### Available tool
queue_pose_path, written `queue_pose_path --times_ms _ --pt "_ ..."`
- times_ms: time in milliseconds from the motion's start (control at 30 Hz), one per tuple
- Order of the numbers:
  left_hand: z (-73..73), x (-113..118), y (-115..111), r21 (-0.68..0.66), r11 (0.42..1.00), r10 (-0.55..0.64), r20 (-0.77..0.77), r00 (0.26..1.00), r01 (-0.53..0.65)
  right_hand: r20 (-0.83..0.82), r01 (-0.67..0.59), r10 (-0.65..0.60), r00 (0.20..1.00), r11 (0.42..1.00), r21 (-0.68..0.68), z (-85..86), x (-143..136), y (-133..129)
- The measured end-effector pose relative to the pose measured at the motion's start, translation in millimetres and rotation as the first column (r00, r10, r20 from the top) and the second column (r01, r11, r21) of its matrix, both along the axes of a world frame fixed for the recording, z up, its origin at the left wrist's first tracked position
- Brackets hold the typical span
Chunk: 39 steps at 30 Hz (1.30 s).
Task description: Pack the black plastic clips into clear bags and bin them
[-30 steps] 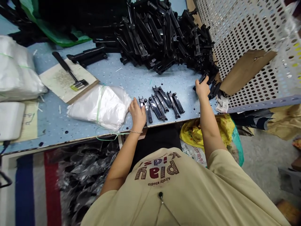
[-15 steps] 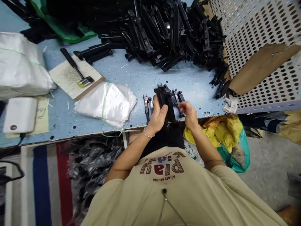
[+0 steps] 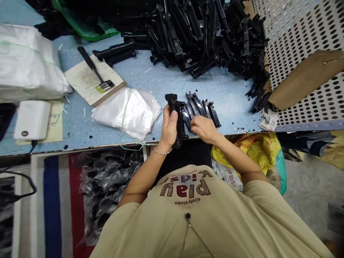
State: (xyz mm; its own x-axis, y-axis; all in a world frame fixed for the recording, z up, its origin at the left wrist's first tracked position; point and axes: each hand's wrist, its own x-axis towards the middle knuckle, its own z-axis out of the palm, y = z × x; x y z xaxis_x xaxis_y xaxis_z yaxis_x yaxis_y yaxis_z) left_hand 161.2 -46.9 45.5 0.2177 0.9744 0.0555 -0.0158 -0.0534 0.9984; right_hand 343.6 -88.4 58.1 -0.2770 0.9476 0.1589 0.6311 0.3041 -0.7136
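Black plastic parts (image 3: 200, 107) lie on speckled blue table (image 3: 150, 80) beside perforated panel (image 3: 301, 39).

The right hand (image 3: 202, 128) covers the near ends of the flat black plastic parts (image 3: 204, 109) lying on the blue table (image 3: 150, 80), whose big heap of black plastic parts (image 3: 204, 32) is cut off by the top edge.
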Motion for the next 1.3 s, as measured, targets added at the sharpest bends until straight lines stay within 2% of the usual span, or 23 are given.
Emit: queue_pose_path --times_ms 100,167,233,267,333,367,433,500,567,633,733,800,900,967,1067,1167,1233,1300 --pt "3.0 0 0 0.049 0.998 0.046 -0.023 0.999 -0.045 0.126 -0.023 0.024 0.992 1.000 -0.006 -10.0 -19 -25" --pt "1.1 0 -5 0.153 0.986 0.070 -0.042 0.997 -0.063 0.057 0.044 -0.037 0.998 0.990 -0.132 -15.8 -31 -35" --pt "-4.5 -4 -8 0.254 0.963 0.105 -0.063 0.992 -0.086 -0.072 0.043 -0.068 0.995 0.950 -0.309 -17.2 -34 -38" --pt "-8.7 -9 -8 0.282 0.954 0.130 -0.081 0.988 -0.103 -0.129 0.023 -0.076 0.989 0.928 -0.372 -16.2 -30 -37" --pt "-19.7 -23 -3 0.277 0.949 0.195 -0.147 0.970 -0.149 -0.188 0.028 -0.116 0.975 0.910 -0.414 -12.4 -12 -31" --pt "-26.4 -30 2 0.251 0.952 0.225 -0.197 0.954 -0.173 -0.183 0.086 -0.172 0.968 0.912 -0.401 -10.7 0 -27" --pt "-41.3 -42 13 0.180 0.964 0.243 -0.310 0.919 -0.194 -0.104 0.285 -0.336 0.936 0.898 -0.335 -10.5 27 -20" --pt "-56.5 -44 23 0.108 0.977 0.212 -0.372 0.904 -0.185 0.037 0.444 -0.446 0.894 0.873 -0.202 -15.4 47 -14" --pt "-68.8 -36 30 0.065 0.983 0.182 -0.342 0.922 -0.170 0.193 0.479 -0.464 0.864 0.877 -0.036 -22.1 53 -10" --pt "-75.6 -22 33 0.026 0.986 0.167 -0.251 0.953 -0.166 0.280 0.446 -0.451 0.847 0.891 0.087 -25.5 47 -7" --pt "-74.3 -3 30 -0.061 0.982 0.171 -0.095 0.981 -0.177 0.270 0.375 -0.402 0.875 0.915 0.149 -19.8 18 -9" --pt "-67.3 5 21 -0.094 0.976 0.195 -0.017 0.981 -0.196 0.209 0.299 -0.307 0.928 0.952 0.073 -13.6 -6 -13" --pt "-52.7 4 4 -0.071 0.973 0.222 0.015 0.975 -0.220 0.027 0.201 -0.199 0.980 0.961 -0.191 -11.8 -34 -17" --pt "-43.5 -8 -1 -0.014 0.980 0.196 -0.028 0.980 -0.196 -0.146 0.171 -0.234 0.961 0.920 -0.353 -16.5 -43 -15" --pt "-36.4 -48 9 0.134 0.975 0.202 -0.196 0.960 -0.178 -0.404 0.112 -0.362 0.840 0.845 -0.524 -24.1 -46 -6" --pt "-38.8 -96 36 0.273 0.934 0.333 -0.428 0.840 -0.231 -0.569 0.014 -0.448 0.689 0.794 -0.608 -24.8 -50 5" --pt "-41.7 -120 55 0.271 0.946 0.307 -0.556 0.772 -0.180 -0.638 -0.059 -0.466 0.613 0.778 -0.626 -21.6 -56 14" --pt "-42.3 -136 71 0.185 0.978 0.192 -0.617 0.763 -0.097 -0.685 -0.129 -0.470 0.557 0.766 -0.630 -16.9 -65 24"
